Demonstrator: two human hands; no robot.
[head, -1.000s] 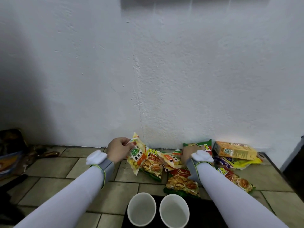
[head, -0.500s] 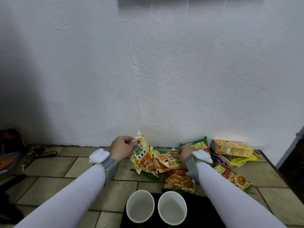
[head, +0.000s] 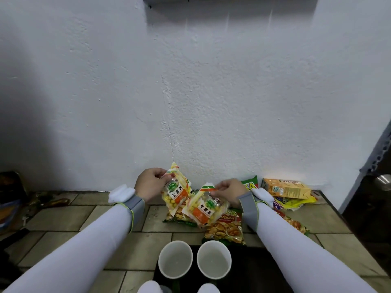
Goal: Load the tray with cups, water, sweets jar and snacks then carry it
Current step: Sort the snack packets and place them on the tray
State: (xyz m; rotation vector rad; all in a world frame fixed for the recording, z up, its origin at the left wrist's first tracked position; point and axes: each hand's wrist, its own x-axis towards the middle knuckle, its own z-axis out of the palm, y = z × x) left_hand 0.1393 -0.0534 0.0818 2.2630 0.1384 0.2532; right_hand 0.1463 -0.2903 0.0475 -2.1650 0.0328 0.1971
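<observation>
My left hand (head: 149,185) pinches the top of a yellow-and-orange snack packet (head: 176,192) and holds it upright above the tiled counter. My right hand (head: 227,192) grips the top edge of a second, matching snack packet (head: 204,210), tilted and lifted over the pile. Under them lie a red chicken-crisps bag (head: 226,228) and other snack bags. Two white cups (head: 175,259) (head: 214,259) stand side by side on the dark tray (head: 254,267) at the front edge. Both hands are beyond the tray, near the wall.
An orange carton (head: 286,188) lies on yellow and green packets (head: 294,203) at the back right. The white wall (head: 190,92) rises right behind the pile. Dark clutter (head: 12,199) sits at the far left, and the tiled counter (head: 88,216) ends at the right.
My right hand has lifted a second yellow-and-orange packet off the pile. My left hand has kept its packet raised, and both packets now hang closer together.
</observation>
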